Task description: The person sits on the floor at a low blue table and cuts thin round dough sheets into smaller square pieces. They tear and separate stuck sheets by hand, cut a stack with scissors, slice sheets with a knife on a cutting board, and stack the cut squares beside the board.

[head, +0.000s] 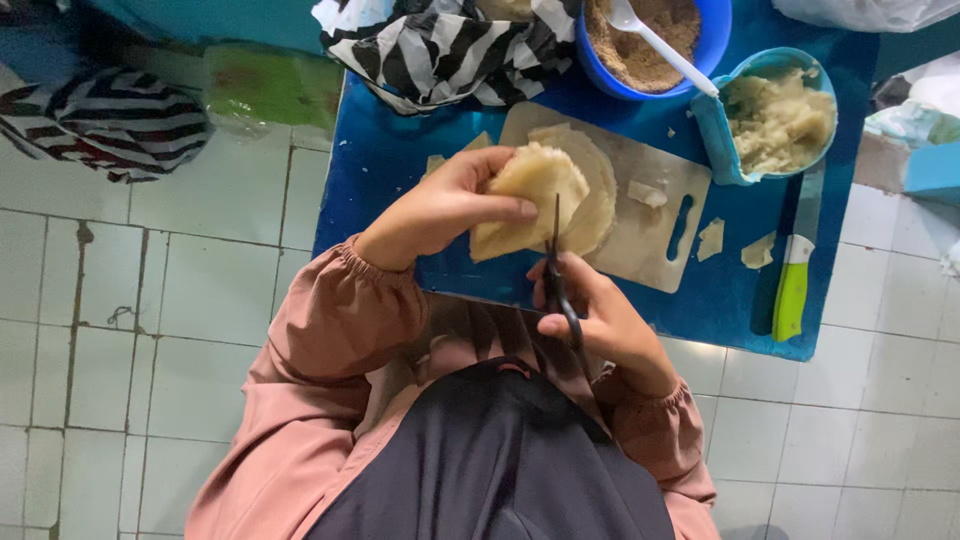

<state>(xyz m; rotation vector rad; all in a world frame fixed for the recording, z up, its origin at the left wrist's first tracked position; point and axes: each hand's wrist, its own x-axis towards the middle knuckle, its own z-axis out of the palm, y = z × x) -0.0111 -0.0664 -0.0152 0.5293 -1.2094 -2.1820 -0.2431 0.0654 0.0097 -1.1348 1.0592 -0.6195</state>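
Right hand (600,320) scissors (556,270) cutting left-held dough (530,195)

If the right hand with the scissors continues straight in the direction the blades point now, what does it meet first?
The right hand points the scissors up the picture, and their tips already lie at the folded dough wrapper in the left hand. That wrapper comes first, probably; beyond lies the wrapper stack on the cutting board. Depth is unclear.

Likely home kitchen: cutting board (655,215), knife (795,270), tiled floor (150,300).

A cutting board (640,215) lies on the table (380,170), bowls (700,45) behind it, knife (795,270) right.
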